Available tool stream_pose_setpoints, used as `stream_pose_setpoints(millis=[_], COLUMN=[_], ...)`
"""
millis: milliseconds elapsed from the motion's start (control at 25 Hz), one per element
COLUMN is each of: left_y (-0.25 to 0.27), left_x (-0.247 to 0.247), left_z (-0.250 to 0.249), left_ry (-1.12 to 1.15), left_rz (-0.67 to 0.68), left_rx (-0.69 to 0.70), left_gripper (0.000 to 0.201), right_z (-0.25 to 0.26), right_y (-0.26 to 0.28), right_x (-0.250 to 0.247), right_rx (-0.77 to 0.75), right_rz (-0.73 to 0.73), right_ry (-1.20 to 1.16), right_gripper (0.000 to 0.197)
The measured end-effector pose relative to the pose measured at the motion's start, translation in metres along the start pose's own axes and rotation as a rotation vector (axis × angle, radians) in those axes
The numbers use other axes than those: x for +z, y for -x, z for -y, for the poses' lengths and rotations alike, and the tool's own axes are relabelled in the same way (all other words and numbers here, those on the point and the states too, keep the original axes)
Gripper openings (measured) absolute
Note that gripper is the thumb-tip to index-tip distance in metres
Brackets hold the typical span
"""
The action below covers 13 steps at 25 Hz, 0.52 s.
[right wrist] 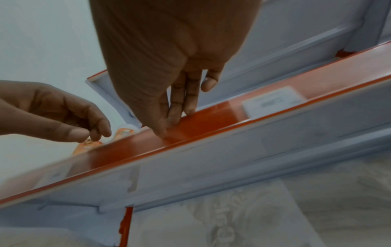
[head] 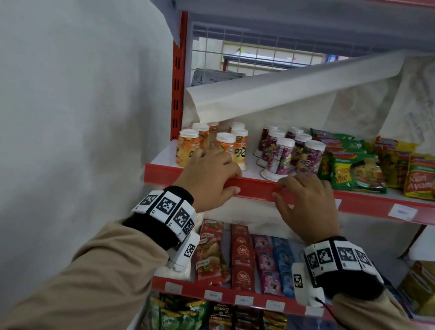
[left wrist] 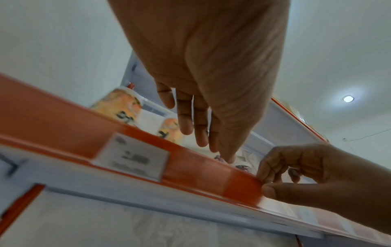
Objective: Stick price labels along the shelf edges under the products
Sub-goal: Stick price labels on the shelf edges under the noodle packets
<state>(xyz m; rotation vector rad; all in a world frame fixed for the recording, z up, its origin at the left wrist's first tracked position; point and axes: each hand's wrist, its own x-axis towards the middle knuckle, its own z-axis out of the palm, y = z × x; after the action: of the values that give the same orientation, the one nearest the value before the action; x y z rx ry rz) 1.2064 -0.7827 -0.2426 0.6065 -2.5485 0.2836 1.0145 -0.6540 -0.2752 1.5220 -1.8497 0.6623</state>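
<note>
The red shelf edge strip (head: pixel 257 190) runs under orange drink cups (head: pixel 224 143) and purple drink cups (head: pixel 283 152). My left hand (head: pixel 233 183) wraps the strip below the orange cups, fingers over the top, thumb on the front. My right hand (head: pixel 279 191) pinches the strip below the purple cups, as the left wrist view shows (left wrist: pixel 266 180). A white price label (left wrist: pixel 131 160) sits in the strip left of my left thumb. Another label (right wrist: pixel 273 102) sits right of my right hand (right wrist: pixel 175 123). A third label (head: pixel 402 212) lies further right.
Noodle packs (head: pixel 355 170) fill the shelf's right side. A loose white paper sheet (head: pixel 275 89) hangs behind the cups. The shelf below holds sachets (head: pixel 240 258) and has several labels (head: pixel 212 295) on its edge. A white wall (head: pixel 55 90) stands close on the left.
</note>
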Motion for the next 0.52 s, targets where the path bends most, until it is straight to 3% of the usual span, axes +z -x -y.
stream_pose_setpoints(millis=[280,520], left_y=[-0.039,-0.049], left_x=[0.031,0.053], left_z=[-0.096,-0.133], left_ry=[0.011,0.008], left_rz=[0.030,-0.099], left_rx=[0.100,-0.011], left_gripper=[0.052,0.040], right_z=[-0.076,-0.096], right_y=[0.020,0.023], right_x=[-0.028,-0.025], right_rx=[0.058,-0.013], right_rz=[0.098,0.085], right_ry=[-0.010,-0.085], right_gripper=[0.022,0.024])
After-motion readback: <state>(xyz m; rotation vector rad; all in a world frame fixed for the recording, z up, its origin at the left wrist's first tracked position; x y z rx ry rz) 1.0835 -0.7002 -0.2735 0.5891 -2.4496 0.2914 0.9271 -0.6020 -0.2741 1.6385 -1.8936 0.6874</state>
